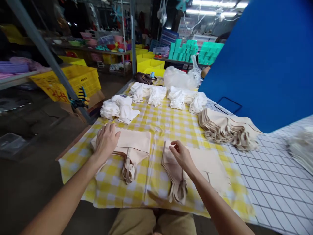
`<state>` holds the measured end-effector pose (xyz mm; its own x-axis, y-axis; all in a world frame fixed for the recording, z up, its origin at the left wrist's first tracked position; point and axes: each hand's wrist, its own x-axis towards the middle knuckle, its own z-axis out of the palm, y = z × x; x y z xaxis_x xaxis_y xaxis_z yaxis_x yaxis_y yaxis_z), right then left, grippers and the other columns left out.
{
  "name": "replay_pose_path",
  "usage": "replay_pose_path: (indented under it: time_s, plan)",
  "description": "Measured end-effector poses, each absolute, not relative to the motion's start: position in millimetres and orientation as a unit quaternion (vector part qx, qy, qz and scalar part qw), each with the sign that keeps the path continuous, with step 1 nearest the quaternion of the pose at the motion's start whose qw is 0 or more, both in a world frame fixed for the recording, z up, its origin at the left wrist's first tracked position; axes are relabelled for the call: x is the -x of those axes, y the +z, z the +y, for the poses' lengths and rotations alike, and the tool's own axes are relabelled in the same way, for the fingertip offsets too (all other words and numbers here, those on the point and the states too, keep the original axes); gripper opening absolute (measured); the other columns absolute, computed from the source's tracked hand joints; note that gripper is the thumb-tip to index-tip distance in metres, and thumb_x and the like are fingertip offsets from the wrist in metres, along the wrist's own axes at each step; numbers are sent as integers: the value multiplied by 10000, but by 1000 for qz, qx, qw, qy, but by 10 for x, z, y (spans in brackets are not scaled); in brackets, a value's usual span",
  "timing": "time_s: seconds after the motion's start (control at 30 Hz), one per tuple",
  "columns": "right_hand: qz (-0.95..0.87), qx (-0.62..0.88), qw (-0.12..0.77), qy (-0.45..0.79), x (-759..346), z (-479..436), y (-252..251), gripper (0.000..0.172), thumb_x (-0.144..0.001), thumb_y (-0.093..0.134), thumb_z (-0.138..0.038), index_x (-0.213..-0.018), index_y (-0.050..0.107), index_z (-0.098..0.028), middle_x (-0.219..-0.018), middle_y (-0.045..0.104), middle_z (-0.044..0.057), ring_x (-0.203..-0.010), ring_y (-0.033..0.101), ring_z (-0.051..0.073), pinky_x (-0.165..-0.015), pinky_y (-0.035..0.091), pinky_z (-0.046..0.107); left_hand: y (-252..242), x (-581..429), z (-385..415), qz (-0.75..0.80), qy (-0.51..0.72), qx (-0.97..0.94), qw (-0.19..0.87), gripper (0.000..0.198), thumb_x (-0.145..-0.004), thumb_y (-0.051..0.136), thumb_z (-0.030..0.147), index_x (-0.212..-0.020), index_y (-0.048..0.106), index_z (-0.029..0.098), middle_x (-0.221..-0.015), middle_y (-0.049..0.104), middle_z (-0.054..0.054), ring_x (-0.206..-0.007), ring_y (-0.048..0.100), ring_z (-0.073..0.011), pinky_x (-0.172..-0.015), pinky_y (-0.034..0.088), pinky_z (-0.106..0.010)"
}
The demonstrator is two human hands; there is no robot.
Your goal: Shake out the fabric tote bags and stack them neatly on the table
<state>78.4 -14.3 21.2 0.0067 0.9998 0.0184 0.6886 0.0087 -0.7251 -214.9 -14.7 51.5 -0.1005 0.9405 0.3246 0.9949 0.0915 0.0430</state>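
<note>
Two beige bag stacks laid flat on the check cloth, left stack at 8 o'clock under the open, palm-down left hand, right stack at 4 o'clock beneath the loosely open, empty right hand, larger fanned pile at 2 o'clock seemingly unsorted.

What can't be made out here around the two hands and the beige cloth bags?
All in the head view:
Right hand: whether its fingertips pinch the right bag stack or only touch it; the hand's own back hides them.
Left bag stack: the part under the left hand.
Blue panel: hides whatever lies behind it.
Pale pile: blurred, cut off by the right edge.
Yellow crate: print too small to read.
</note>
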Motion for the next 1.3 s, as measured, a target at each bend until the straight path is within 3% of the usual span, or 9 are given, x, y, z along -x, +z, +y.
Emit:
replay_pose_path:
  time_s: [0.23,0.47,0.6,0.7,0.83,0.93,1.07,1.2,1.3]
  plan:
    - [-557,768,258,184,-1916,-828,270,229,-721,426,-388,-733,553,-198,-672,622,37,-582,529,165,-571,368,273,362,703,-830,-540,-177,802,-185,164,-874,413,290,-913,548,206,-911,590,-35,-842,571,-162,-759,433,-264]
    - [-578,783,148,179,-2028,-1194,84,262,-792,427,-429,-802,550,-198,-810,625,55,-722,566,184,-615,375,264,250,-126,-1202,-539,-35,820,-186,441,-775,569,296,-1176,463,147,-1093,536,-134,-993,539,-265,-784,457,-341]
    - [-586,792,110,132,-1910,-1226,63,184,-814,428,-321,-877,531,-183,-911,608,72,-803,565,184,-653,363,260,161,-156,-1248,-537,-22,826,-171,450,-791,459,111,-1236,413,150,-1071,557,-132,-998,541,-235,-816,444,-326]
    - [-581,797,93,136,-1887,-1227,90,149,-815,397,-207,-864,534,-176,-904,619,80,-810,568,179,-652,347,256,165,-93,-1208,-539,-26,811,-224,401,-803,411,104,-1200,431,157,-983,599,-114,-933,576,-214,-759,448,-295]
    - [-575,793,116,167,-1961,-1246,123,177,-818,374,-195,-846,549,-187,-852,640,68,-784,571,176,-645,350,247,220,14,-1103,-550,-90,757,-340,334,-779,419,85,-1098,468,171,-797,616,-48,-777,608,-174,-668,441,-257]
    - [-562,792,143,192,-2063,-1274,121,179,-811,387,-241,-824,562,-202,-764,648,43,-706,569,170,-602,353,242,235,100,-1034,-544,-186,661,-481,209,-784,404,107,-966,484,174,-624,516,33,-609,583,-121,-558,426,-209]
    - [-563,782,172,203,-2163,-1298,82,176,-761,400,-239,-760,573,-208,-707,638,28,-655,566,161,-571,357,235,204,154,-1008,-505,-250,516,-645,176,-772,425,147,-947,447,155,-596,453,70,-481,537,-68,-474,404,-166]
    - [-578,772,190,184,-2147,-1285,65,185,-741,396,-267,-702,566,-206,-731,629,38,-680,571,168,-598,374,243,158,84,-1012,-543,-236,537,-601,206,-783,446,206,-983,457,160,-660,475,55,-431,497,-59,-422,368,-174]
    - [-556,783,187,208,-2106,-1272,104,230,-761,391,-298,-798,601,-213,-681,633,25,-647,573,170,-578,370,243,119,-4,-1014,-574,-197,661,-441,319,-709,591,231,-1007,493,168,-888,535,-27,-710,594,-136,-591,454,-229]
